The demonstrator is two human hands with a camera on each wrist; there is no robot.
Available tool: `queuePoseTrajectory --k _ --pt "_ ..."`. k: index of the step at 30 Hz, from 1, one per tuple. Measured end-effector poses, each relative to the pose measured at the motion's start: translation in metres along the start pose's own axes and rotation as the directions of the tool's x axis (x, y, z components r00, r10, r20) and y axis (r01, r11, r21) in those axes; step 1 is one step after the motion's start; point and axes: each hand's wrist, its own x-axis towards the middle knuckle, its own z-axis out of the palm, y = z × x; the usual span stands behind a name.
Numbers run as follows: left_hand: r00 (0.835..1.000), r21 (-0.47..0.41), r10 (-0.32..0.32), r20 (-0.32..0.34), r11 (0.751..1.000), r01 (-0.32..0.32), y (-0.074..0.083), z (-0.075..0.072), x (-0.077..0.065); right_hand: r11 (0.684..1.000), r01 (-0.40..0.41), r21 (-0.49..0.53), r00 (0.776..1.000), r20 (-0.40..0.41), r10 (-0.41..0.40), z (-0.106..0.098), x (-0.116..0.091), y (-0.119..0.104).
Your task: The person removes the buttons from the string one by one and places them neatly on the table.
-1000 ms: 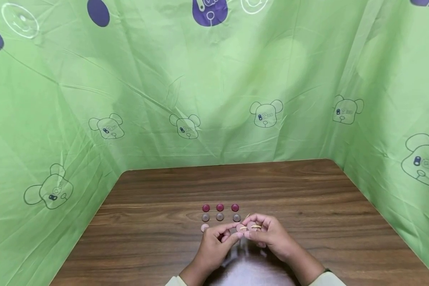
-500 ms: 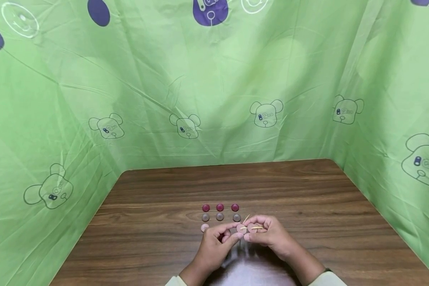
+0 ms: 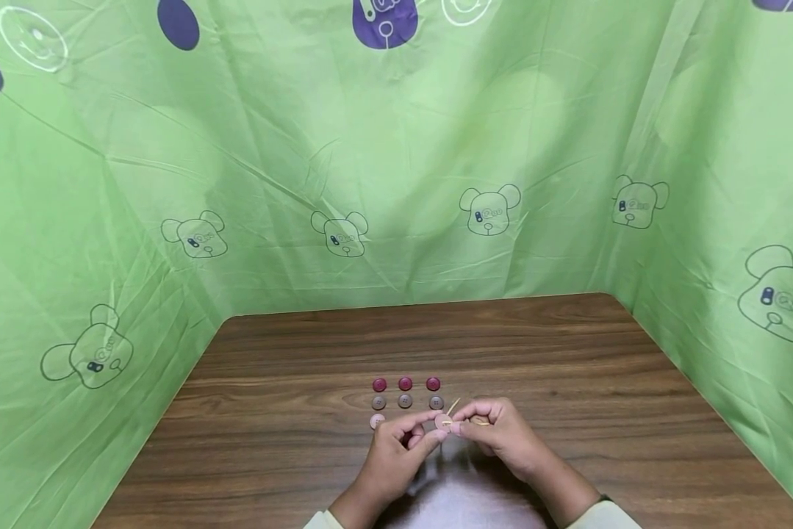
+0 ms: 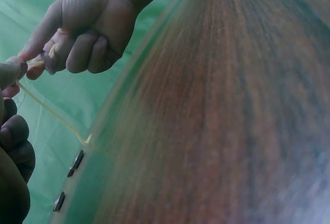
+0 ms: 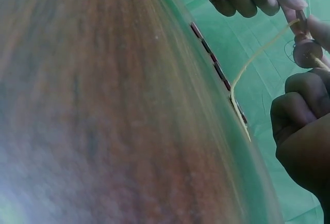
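My left hand (image 3: 399, 450) pinches a pinkish button (image 3: 443, 422) by its edge between thumb and index finger, above the table. Yellow cord (image 3: 454, 405) passes through this button, its loose tail sticking out on the far side. Close against the button, my right hand (image 3: 502, 433) pinches the cord with thumb and index finger. A second threaded button (image 3: 480, 420) sits on the cord inside the curl of the right hand, partly covered. In the right wrist view the cord (image 5: 258, 53) hangs down in a long curve, and the second button (image 5: 305, 53) shows below the fingertips.
Behind the hands, red buttons (image 3: 406, 383) and grey-brown buttons (image 3: 405, 401) lie in short rows on the wooden table (image 3: 270, 426). One pale pink button (image 3: 377, 421) lies beside the left hand. Green printed cloth (image 3: 396, 147) encloses the table's back and sides.
My right fingertips have shifted onto the cord next to the left button. The second button, earlier plain between the fingers, is now partly hidden in the right hand. The left hand keeps its pinch.
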Motion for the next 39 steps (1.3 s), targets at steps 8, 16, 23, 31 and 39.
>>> queuePoseTrajectory --k 8,16,23,31,39 --pt "1.0 0.01 -0.001 0.007 1.0 0.001 0.0 -0.003 0.002 0.999 0.042 -0.002 0.999 -0.007 -0.042 -0.002 0.0 0.0" --pt "0.998 0.045 0.046 -0.033 0.998 -0.044 -0.005 -0.009 0.004 1.0 0.015 -0.003 0.999 -0.044 -0.015 -0.001 -0.001 0.002" --pt "0.998 0.046 -0.037 -0.051 0.998 0.04 -0.004 -0.016 0.003 1.0 0.016 -0.007 0.996 -0.087 -0.017 -0.001 -0.001 0.002" --pt "0.997 0.057 -0.047 -0.066 0.997 0.051 -0.006 -0.021 0.003 1.0 0.018 -0.013 0.988 -0.151 -0.02 -0.002 -0.002 0.0" --pt "0.992 0.069 -0.088 -0.091 0.993 0.094 -0.007 -0.024 0.002 0.996 0.085 0.01 0.962 -0.26 -0.079 -0.004 0.001 0.001"
